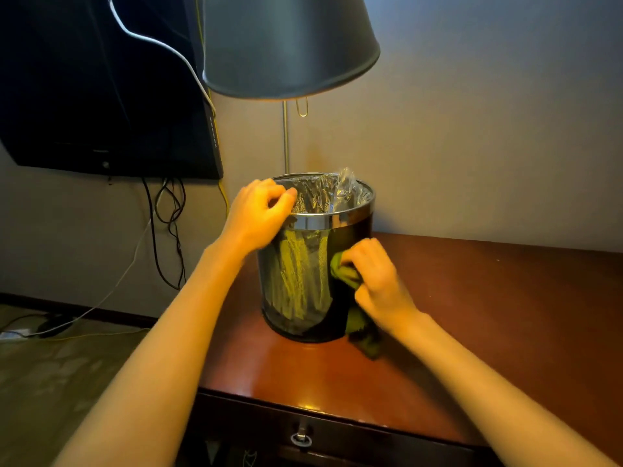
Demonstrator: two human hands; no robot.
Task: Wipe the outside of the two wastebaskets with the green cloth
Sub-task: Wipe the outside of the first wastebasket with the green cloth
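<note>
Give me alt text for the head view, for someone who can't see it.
A person's right hand holds the cloth against the side of a black wastebasket on a wooden table, while the left hand grips its chrome rim. A clear liner sits inside; a lamp stands behind.

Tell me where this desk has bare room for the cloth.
The desk is bare right of the wastebasket, up to the wall, and in front of it toward the drawer. Crowded: the wastebasket's right side, where the right hand holds the green cloth.
</note>
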